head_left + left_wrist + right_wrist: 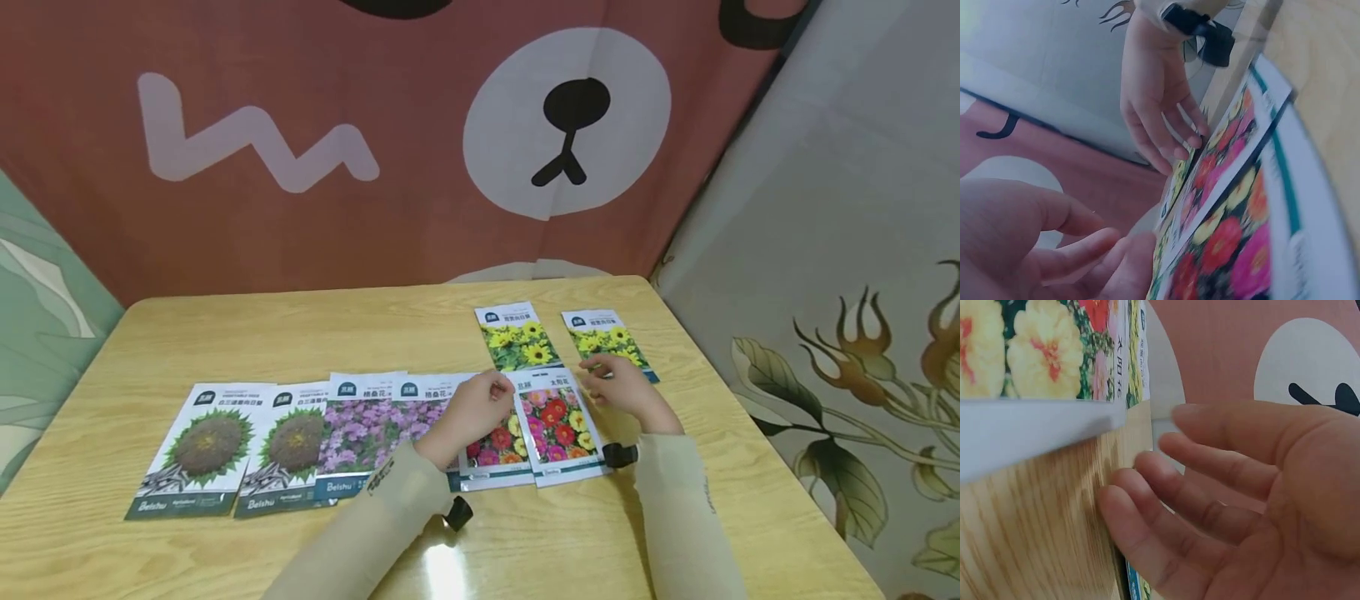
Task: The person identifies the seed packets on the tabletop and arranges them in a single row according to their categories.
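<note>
Yellow-flower packets (517, 340) lie toward the tabletop's (300, 333) far right corner, purple-flower packets (354, 433) farther left. Nearer the front edge, red-flower packets (561, 425) lie beneath my left hand (472, 408) and beside my right hand (626, 387), fingers (1229, 429) loosely bent, apart.

Legible print on the packets.
"Beishu" stands at the foot of both brown-head packets (206, 446) and the left purple packet (356, 433); 格桑花 heads this and the right purple packet (415, 414); 太阳花 heads the rightmost red-flower packet (558, 425).
</note>
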`<state>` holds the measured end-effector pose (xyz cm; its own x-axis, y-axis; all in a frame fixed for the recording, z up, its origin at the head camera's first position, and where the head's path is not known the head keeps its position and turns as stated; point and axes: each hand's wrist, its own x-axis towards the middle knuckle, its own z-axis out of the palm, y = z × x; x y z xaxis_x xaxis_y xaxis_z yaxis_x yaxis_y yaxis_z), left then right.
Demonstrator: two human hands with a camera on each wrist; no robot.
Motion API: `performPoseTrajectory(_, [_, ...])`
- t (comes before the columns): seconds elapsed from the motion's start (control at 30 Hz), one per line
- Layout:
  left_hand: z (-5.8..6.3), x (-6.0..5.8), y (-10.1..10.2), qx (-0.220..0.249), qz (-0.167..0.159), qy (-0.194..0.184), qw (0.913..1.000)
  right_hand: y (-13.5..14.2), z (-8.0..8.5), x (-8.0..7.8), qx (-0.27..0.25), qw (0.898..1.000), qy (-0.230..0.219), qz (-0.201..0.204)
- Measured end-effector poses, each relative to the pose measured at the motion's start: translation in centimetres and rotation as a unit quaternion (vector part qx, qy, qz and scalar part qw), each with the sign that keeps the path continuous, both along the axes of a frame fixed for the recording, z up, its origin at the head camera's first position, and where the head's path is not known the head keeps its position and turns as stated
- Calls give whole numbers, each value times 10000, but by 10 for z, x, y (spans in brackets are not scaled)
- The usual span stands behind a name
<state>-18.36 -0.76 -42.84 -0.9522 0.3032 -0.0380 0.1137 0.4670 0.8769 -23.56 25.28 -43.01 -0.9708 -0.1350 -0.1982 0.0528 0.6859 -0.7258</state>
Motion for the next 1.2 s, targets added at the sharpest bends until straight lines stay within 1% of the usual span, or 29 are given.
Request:
performPoseTrajectory(0.1, [3, -8, -4, 23, 263, 228, 9994, -2, 2, -2, -43, 9999, 130, -5])
performPoseTrajectory(0.2, [3, -18, -9, 274, 486, 291, 9980, -5, 6, -9, 73, 9991, 402, 76])
performPoseTrajectory(0.27, [1, -24, -10, 521, 629, 232, 9964, -5, 7, -14, 138, 9981, 588, 158])
performPoseTrajectory(0.33, [-2, -31, -11, 707, 786, 79, 9944, -6, 8, -21, 226, 9972, 693, 172])
performPoseTrajectory(0.4, [-3, -36, -12, 944, 915, -197, 9911, -7, 6, -29, 294, 9969, 703, 209])
performPoseTrajectory(0.47, [-4, -40, -13, 1172, 1056, -558, 9859, -8, 5, -35, 327, 9972, 638, 219])
performPoseTrajectory(0.53, [-4, -44, -14, 1405, 1153, -899, 9792, -10, 5, -41, 266, 9982, 476, 233])
performPoseTrajectory(0.63, [-2, -49, -16, 1775, 1204, -1389, 9668, -16, 6, -49, 11, 9996, 157, 251])
performPoseTrajectory(0.73, [0, -53, -17, 2372, 1032, -1740, 9502, -23, 7, -57, -179, 9994, -106, 275])
performPoseTrajectory(0.8, [0, -54, -17, 2819, 925, -1936, 9351, -28, 6, -60, -189, 9993, -201, 270])
performPoseTrajectory(0.87, [-2, -57, -15, 3280, 843, -2093, 9173, -32, 4, -63, -202, 9990, -283, 274])
performPoseTrajectory(0.97, [-5, -60, -13, 3733, 836, -2239, 8964, -40, 0, -67, -242, 9988, -347, 249])
performPoseTrajectory(1.0, [-6, -61, -12, 3841, 856, -2267, 8909, -43, -2, -68, -242, 9988, -343, 255])
performPoseTrajectory(1.07, [-7, -62, -12, 3941, 895, -2263, 8863, -49, -3, -71, -221, 9991, -308, 212])
performPoseTrajectory(1.2, [-7, -63, -13, 3913, 1059, -2294, 8849, -59, -4, -73, -272, 9992, -292, 16])
